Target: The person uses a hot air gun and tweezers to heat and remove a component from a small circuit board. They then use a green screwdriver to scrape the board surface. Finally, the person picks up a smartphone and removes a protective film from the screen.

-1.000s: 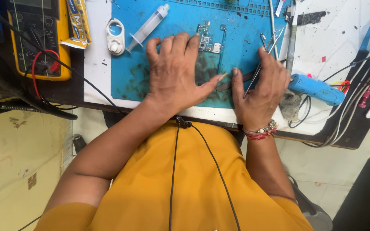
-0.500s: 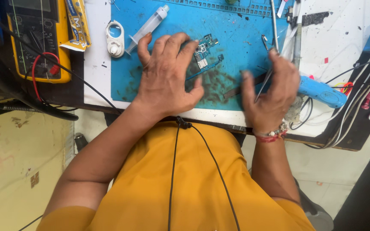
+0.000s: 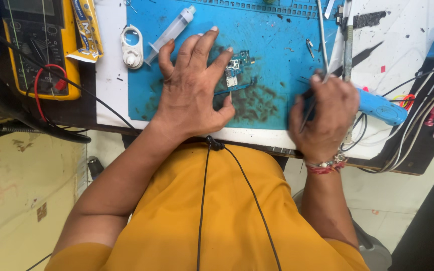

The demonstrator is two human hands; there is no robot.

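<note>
We saw the small green circuit board lying near the middle of the blue rubber work mat, with the left hand spread wide over it, fingertips touching its left edge. The right hand was closed around thin metal tweezers, though blur left the grip itself hard to read. Dark smudges covered the mat between both hands, leaving little clean room there. Above, the mat lay more open up to a clear plastic syringe. A white ring-shaped tool sat just off the mat's left edge, a yellow multimeter farther left. A blue handheld tool rested beside the right hand.
</note>
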